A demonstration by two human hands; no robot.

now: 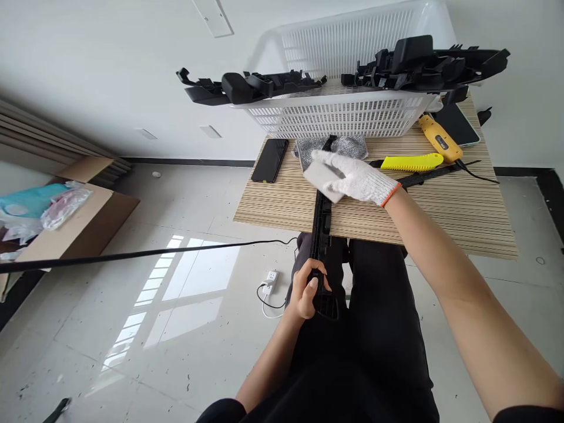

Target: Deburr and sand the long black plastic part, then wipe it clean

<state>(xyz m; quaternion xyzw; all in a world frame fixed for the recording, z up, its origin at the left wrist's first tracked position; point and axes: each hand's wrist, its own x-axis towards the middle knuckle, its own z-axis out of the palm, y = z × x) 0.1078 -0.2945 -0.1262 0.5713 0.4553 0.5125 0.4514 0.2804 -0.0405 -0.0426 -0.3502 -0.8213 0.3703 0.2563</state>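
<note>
A long black plastic trim part (325, 220) stretches from my lap up onto the table, its far end over a grey speckled cloth (352, 145). My bare left hand (307, 289) is closed around its near end. In my right hand (355, 177), which wears a white knitted glove with an orange cuff, a pale flat pad (322, 178) is gripped between thumb and fingers. The pad lies over the part near its far end; whether it presses on it I cannot tell. Right of the glove is a yellow-handled utility knife (412, 162).
A white slatted basket (335, 117) at the back carries black plastic parts (414, 67) across its rim. The wooden table (467, 217) also holds a black phone (270, 160), a yellow corded tool (440, 139) and a dark tablet-like device (458, 124). A power strip (270, 282) lies on the floor.
</note>
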